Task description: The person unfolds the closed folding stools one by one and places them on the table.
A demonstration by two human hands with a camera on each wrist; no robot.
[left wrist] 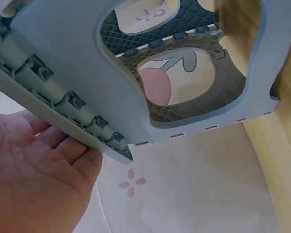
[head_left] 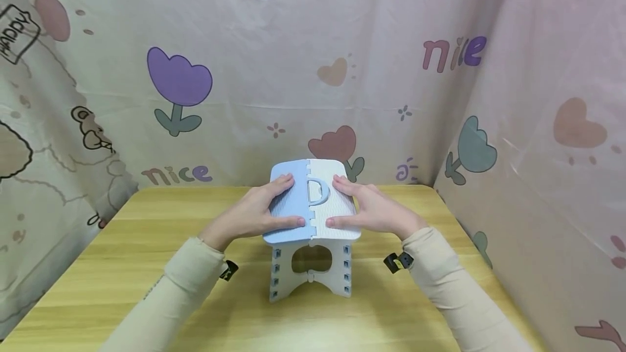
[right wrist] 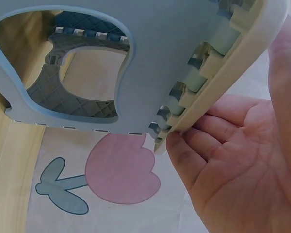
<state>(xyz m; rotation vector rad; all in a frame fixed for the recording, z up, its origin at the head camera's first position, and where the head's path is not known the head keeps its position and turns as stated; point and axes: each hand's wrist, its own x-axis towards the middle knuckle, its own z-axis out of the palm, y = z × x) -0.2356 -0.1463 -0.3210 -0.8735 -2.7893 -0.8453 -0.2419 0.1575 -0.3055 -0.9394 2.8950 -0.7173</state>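
Observation:
A folding step stool (head_left: pixel 309 257) stands unfolded on the table, its top half blue and half white, with a carry handle (head_left: pixel 320 192) at the middle seam. My left hand (head_left: pixel 254 208) grips the blue half by its side edge, thumb lying across the top. On the opposite side my right hand (head_left: pixel 379 208) holds the white half, its thumb also on top. From below, the left wrist view has the left fingers (left wrist: pixel 87 160) curled at the edge of the top. The right fingers (right wrist: pixel 184 150) meet the other edge likewise in the right wrist view. Hinges and blue legs show underneath.
The wood-grain table (head_left: pixel 146 243) spreads around the stool. A printed curtain (head_left: pixel 254 69) with tulips and hearts hangs behind it and along both sides. Dark devices (head_left: pixel 398 261) are strapped at both wrists.

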